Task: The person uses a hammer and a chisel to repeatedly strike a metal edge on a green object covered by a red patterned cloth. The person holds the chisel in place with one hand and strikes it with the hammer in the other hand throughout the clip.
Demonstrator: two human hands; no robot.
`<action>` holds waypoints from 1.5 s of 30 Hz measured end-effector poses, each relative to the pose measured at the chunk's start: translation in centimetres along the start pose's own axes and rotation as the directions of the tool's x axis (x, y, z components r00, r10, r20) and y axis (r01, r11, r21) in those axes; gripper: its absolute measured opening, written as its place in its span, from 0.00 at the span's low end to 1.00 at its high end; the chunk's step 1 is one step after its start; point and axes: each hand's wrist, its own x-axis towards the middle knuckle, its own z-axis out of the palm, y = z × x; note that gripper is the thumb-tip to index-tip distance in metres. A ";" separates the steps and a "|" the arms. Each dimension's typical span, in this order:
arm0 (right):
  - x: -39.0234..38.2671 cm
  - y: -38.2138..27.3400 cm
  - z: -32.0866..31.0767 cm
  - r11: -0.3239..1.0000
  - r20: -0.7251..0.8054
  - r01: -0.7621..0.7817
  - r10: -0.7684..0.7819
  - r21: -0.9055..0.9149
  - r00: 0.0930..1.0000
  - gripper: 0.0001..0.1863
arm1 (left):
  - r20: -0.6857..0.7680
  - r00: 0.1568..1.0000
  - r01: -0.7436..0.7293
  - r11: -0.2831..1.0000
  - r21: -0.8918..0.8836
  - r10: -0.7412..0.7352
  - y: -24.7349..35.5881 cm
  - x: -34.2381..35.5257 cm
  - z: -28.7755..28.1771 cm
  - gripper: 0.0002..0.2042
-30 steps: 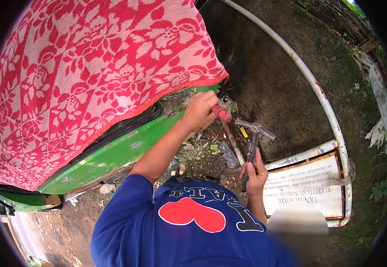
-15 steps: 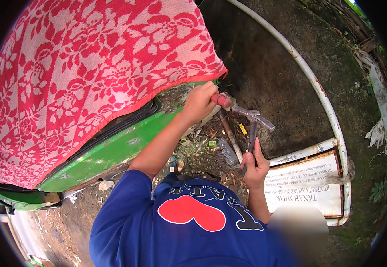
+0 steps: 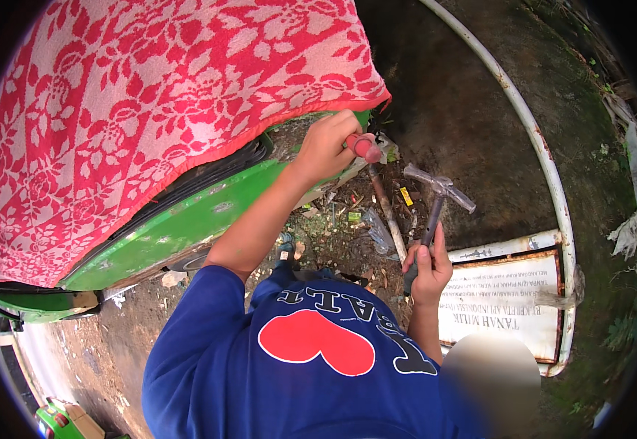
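Observation:
My left hand is wrapped round a red tool at the edge of a green vehicle body with worn paint. The tool's far part is hidden by my fingers and the body. A pink-and-white floral cloth drapes over the body just above. My right hand grips a metal hammer by its dark handle, head up, to the right of the red tool's rounded end and apart from it.
A white sign in a rusty frame lies at the right, with a curved white pipe beside it. A rusty pipe and litter are on the dirt below the vehicle. Green objects show at the lower left.
Both hands and their tools sit higher in the picture, and the view has shifted a little. The hammer head has moved up and right, farther from the red tool than half a second ago.

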 end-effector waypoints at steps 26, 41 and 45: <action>0.1 0.2 0.7 0.994 -0.015 -0.051 0.053 0.098 0.998 0.27 | 0.100 0.988 -0.116 0.993 -0.002 0.115 -0.6 -0.8 0.1 0.08; 0.5 0.4 0.3 0.992 -0.052 -0.068 0.074 0.104 0.996 0.27 | 0.217 0.970 -0.093 0.993 -0.075 0.107 -1.2 -1.3 0.5 0.14; 0.8 0.8 0.1 0.989 -0.038 -0.067 0.073 0.133 0.997 0.27 | 0.205 0.973 -0.093 0.991 -0.095 0.110 -1.2 -1.0 0.5 0.14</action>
